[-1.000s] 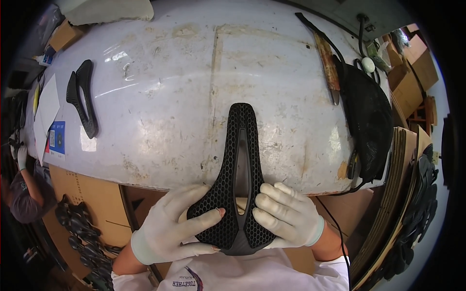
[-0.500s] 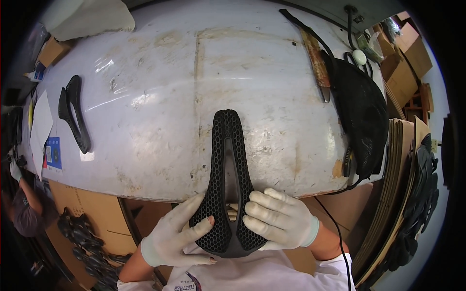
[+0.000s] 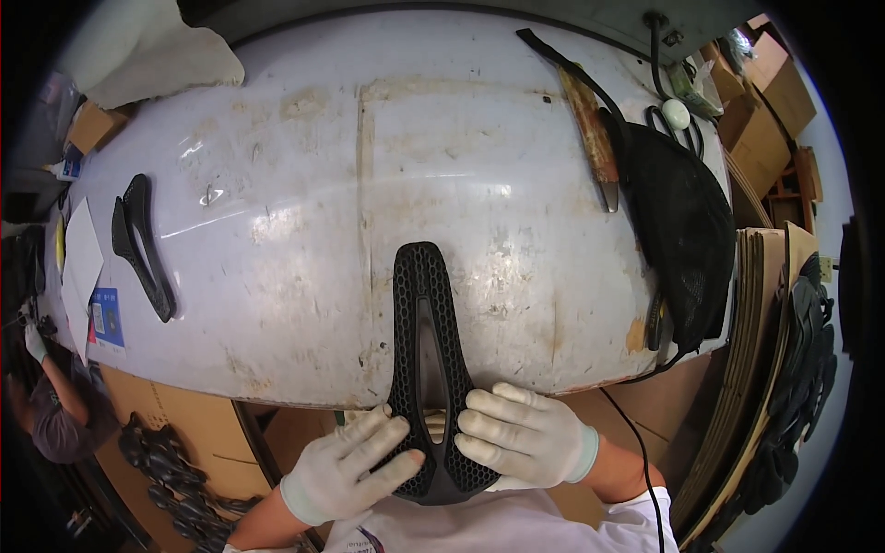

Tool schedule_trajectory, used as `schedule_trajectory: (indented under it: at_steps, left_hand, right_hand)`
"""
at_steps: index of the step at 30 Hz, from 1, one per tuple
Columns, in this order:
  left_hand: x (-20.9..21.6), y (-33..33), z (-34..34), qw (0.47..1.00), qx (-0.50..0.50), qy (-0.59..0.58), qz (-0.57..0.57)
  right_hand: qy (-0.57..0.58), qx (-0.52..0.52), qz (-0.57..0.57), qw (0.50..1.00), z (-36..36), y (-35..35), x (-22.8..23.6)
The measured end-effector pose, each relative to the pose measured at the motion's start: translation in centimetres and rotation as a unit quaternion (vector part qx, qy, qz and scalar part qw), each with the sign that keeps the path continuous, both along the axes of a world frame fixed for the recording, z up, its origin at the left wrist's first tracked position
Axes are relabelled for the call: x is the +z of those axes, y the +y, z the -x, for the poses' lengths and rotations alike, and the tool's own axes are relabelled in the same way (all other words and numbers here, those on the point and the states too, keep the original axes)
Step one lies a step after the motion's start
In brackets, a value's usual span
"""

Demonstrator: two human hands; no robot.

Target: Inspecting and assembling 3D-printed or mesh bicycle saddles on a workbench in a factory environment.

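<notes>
A black bicycle saddle (image 3: 403, 346) with a honeycomb surface and a long central slot lies between my hands, its narrow nose pointing away over the table and its broad rear near my body. My left hand (image 3: 350, 464), in a whitish glove with bare fingertips showing, grips the saddle's left rear side. On the opposite side, my gloved right hand (image 3: 530, 435) lays its fingers over the right rear edge. Both thumbs are largely hidden. A separate black saddle part (image 3: 147, 249), slim and open in the middle, rests at the table's left.
The worn white table (image 3: 277, 318) spans the view. At its right lie a black mesh bag (image 3: 682, 230) and a brown-wrapped blade (image 3: 590, 120). Stacked cardboard (image 3: 737, 369) and black saddle pieces (image 3: 802, 378) stand at right. Another person (image 3: 60, 405) is at far left.
The whole view has shifted, so table and saddle appear lower. My left fingers have shifted slightly on the saddle's side; both hands stay on it.
</notes>
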State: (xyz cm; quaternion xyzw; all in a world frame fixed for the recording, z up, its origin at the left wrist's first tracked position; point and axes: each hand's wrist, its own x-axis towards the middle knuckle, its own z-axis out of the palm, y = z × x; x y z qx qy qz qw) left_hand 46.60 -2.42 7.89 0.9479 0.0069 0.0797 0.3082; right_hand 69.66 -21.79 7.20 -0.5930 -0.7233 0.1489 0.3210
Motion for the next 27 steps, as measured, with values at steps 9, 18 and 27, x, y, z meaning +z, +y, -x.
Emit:
schedule_trajectory:
  at_steps: [9, 18, 27]
  left_hand:
    - [-0.2, 1.8, -0.9, 0.998, -0.061, -0.006, 0.022]
    - [1.4, 4.3, -9.0, 0.761, 0.149, 0.177, 0.606]
    - [1.7, 0.4, -1.9, 0.893, 0.180, 0.091, 0.403]
  right_hand:
    - [0.024, -0.004, -0.009, 1.000, -0.4, -0.1, -0.4]
    - [-0.016, 0.034, -0.019, 0.999, -0.1, -1.2, -1.3]
    - [0.370, -0.239, 0.162, 0.883, 3.5, 0.5, 1.5]
